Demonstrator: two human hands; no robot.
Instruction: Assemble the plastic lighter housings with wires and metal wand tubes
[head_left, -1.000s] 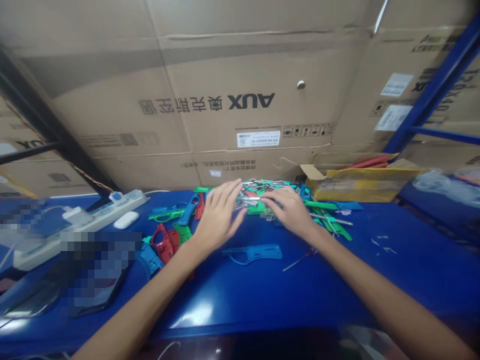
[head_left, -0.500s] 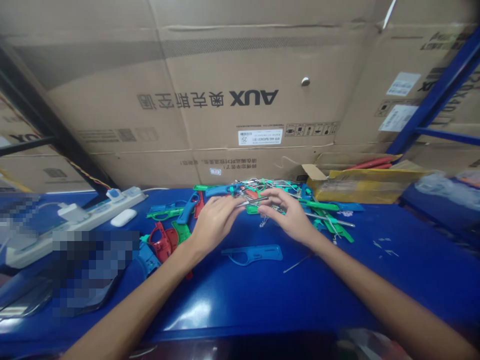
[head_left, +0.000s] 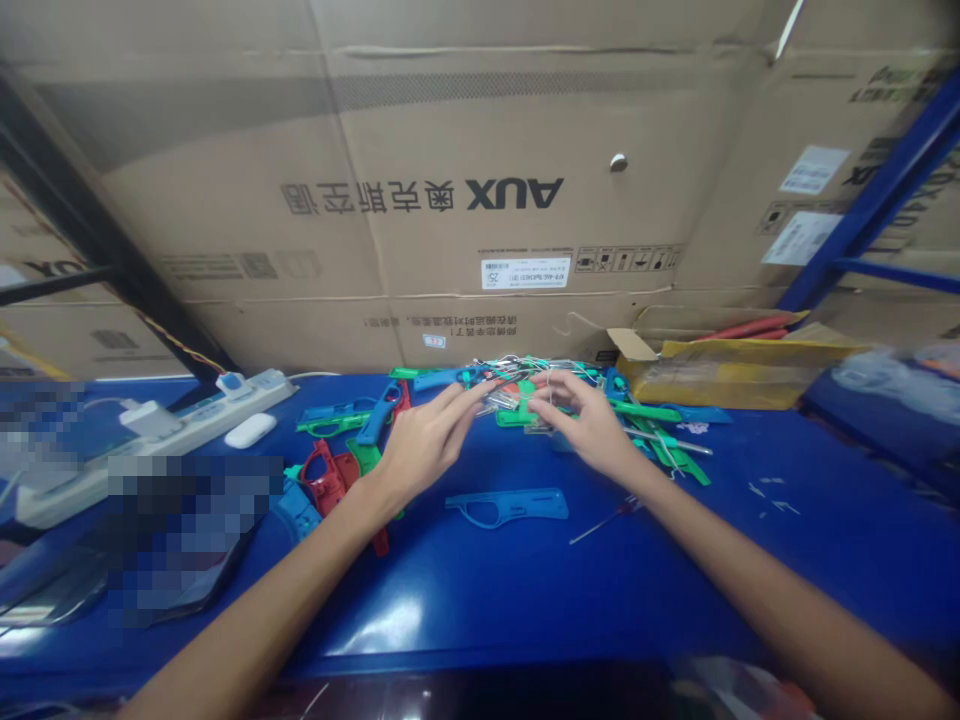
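My left hand [head_left: 429, 436] reaches over the near left edge of a pile of lighter parts [head_left: 551, 370], fingers close together; whatever lies at its fingertips is too small to make out. My right hand [head_left: 583, 418] is closed at the pile's right side, thumb and fingers around a small green part [head_left: 527, 400] with a thin wire by it. In front of both hands a blue lighter casing half [head_left: 514, 507] lies flat. To its right rests a thin screwdriver-like rod [head_left: 596, 527], partly hidden by my right forearm.
Red casing halves [head_left: 328, 478] and blue ones lie left of my left arm. Farther left are a power strip [head_left: 180, 435], a white rounded case [head_left: 250, 430] and a blurred-out dark item [head_left: 191, 540]. An open carton [head_left: 739, 380] stands back right; small white bits [head_left: 772, 495] lie before it.
The slim metal piece between both hands is no longer seen there. My left fingers have straightened over the pile; a green part now shows at my right fingertips. The view has shifted slightly.
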